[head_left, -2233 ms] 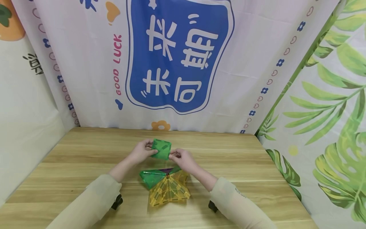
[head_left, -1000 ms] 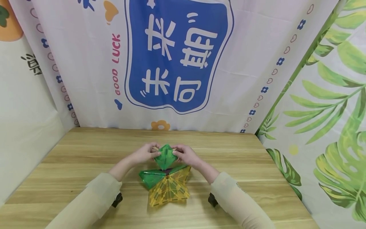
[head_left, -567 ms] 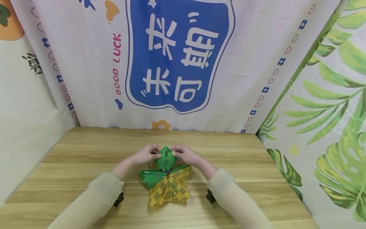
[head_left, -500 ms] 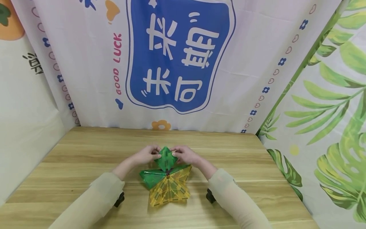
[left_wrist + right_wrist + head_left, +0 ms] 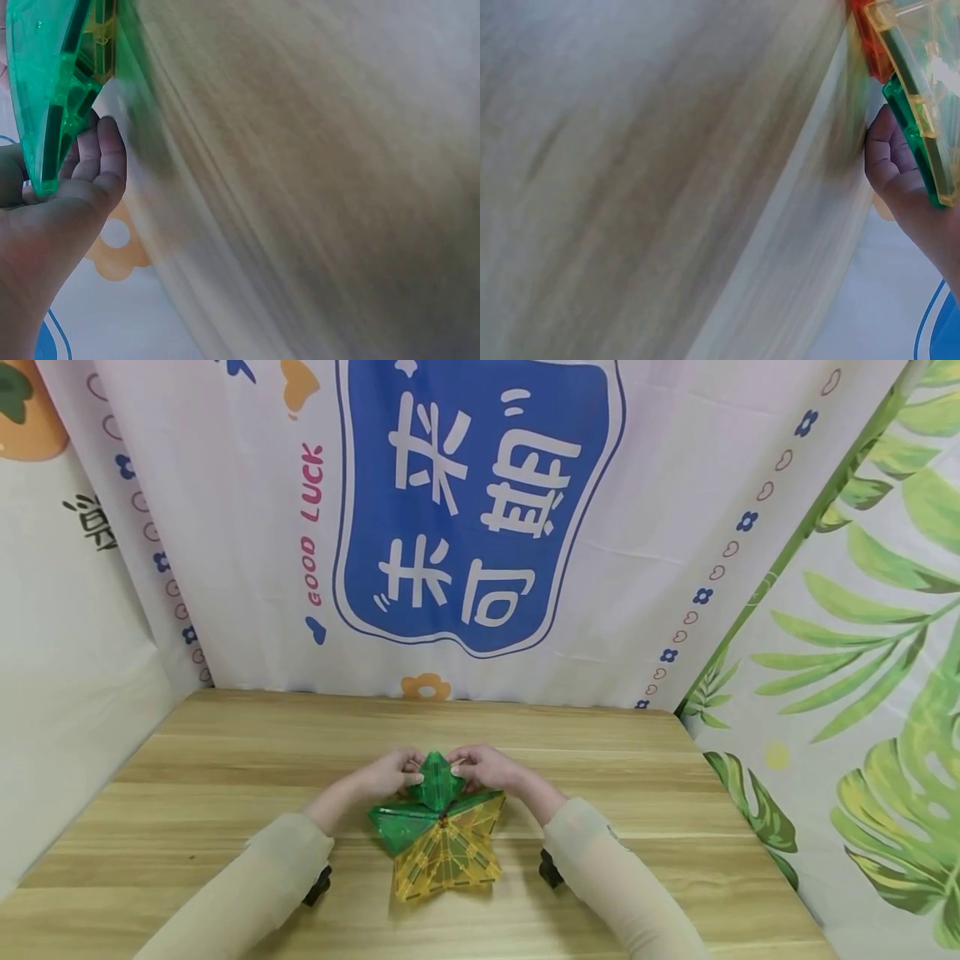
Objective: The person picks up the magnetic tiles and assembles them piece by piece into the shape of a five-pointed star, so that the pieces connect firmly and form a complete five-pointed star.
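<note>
A star-shaped build of see-through magnetic tiles stands mid-table in the head view, with yellow points (image 5: 446, 862) at the front and a green point (image 5: 399, 828) at the left. At its far side stands a folded green tile piece (image 5: 437, 785), ridge toward me, its lower tip meeting the star's centre. My left hand (image 5: 392, 774) pinches its left edge, and my right hand (image 5: 486, 768) pinches its right edge. In the left wrist view, green tiles (image 5: 49, 82) hide part of the left hand (image 5: 56, 225). A yellow tile (image 5: 922, 97) partly covers the right hand (image 5: 911, 191) in the right wrist view.
The build sits on a wood-grain table (image 5: 225, 760). A white printed curtain (image 5: 247, 610) hangs behind the table's back edge, and a leaf-patterned cloth (image 5: 862, 693) hangs on the right.
The green tile piece looked like a flat square held above the star. It has been turned ridge-forward and lowered to the star's far side; both hands came down with it.
</note>
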`<state>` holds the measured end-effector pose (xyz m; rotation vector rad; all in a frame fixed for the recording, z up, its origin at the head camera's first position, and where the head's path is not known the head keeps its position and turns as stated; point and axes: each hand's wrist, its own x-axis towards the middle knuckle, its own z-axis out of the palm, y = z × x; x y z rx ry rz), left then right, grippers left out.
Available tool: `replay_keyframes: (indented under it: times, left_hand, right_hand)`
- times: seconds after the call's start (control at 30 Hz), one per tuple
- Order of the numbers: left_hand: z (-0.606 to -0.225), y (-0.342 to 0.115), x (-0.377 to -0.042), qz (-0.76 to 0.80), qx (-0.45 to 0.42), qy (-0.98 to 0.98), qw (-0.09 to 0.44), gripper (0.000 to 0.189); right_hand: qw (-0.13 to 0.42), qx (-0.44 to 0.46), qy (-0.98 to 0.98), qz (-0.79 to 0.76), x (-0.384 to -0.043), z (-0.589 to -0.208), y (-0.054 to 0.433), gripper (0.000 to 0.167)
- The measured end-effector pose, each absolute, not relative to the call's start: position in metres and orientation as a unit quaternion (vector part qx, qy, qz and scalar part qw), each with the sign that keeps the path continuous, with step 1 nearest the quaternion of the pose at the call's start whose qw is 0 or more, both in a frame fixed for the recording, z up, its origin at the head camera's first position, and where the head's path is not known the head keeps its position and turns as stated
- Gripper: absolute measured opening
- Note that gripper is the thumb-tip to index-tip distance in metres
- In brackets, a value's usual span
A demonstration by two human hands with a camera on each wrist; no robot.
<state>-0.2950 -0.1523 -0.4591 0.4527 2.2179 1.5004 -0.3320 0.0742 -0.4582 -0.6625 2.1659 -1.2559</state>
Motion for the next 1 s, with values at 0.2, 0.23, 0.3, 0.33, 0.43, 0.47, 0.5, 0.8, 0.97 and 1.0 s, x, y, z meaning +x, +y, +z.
replay_keyframes:
  times: [0.2, 0.23, 0.3, 0.33, 0.43, 0.47, 0.5, 0.8, 0.97, 1.0]
  left_hand:
    - [-0.459, -0.151, -0.293, 0.511, 0.176, 0.814, 0.214, 0.020]
    - [-0.459, -0.151, -0.293, 0.506, 0.178, 0.816, 0.215, 0.019]
    - [-0.459, -0.150, -0.292, 0.501, 0.173, 0.820, 0.219, 0.018]
    - [-0.459, -0.149, -0.292, 0.499, 0.169, 0.821, 0.220, 0.017]
    - [-0.459, -0.149, -0.290, 0.497, 0.166, 0.823, 0.220, 0.019]
    - [-0.459, -0.149, -0.290, 0.496, 0.164, 0.824, 0.220, 0.019]
    - [-0.459, -0.149, -0.290, 0.497, 0.163, 0.824, 0.219, 0.020]
    - [-0.448, -0.156, -0.282, 0.477, 0.159, 0.841, 0.198, 0.032]
    - [-0.441, -0.169, -0.273, 0.442, 0.194, 0.863, 0.151, 0.035]
    - [-0.440, -0.172, -0.271, 0.434, 0.195, 0.868, 0.142, 0.034]
  right_hand:
    - [0.274, -0.258, 0.811, -0.449, -0.332, -0.459, 0.074, 0.026]
    - [0.273, -0.260, 0.814, -0.442, -0.332, -0.460, 0.073, 0.026]
    - [0.270, -0.266, 0.820, -0.429, -0.331, -0.460, 0.072, 0.027]
    - [0.269, -0.268, 0.823, -0.422, -0.331, -0.461, 0.072, 0.027]
    - [0.265, -0.274, 0.827, -0.413, -0.330, -0.460, 0.072, 0.026]
    - [0.264, -0.276, 0.827, -0.412, -0.329, -0.460, 0.071, 0.025]
    - [0.262, -0.277, 0.829, -0.409, -0.329, -0.459, 0.071, 0.025]
    - [0.241, -0.304, 0.835, -0.389, -0.327, -0.459, 0.078, 0.025]
    - [0.205, -0.335, 0.854, -0.342, -0.320, -0.456, 0.091, 0.029]
    - [0.201, -0.335, 0.858, -0.334, -0.317, -0.454, 0.094, 0.030]
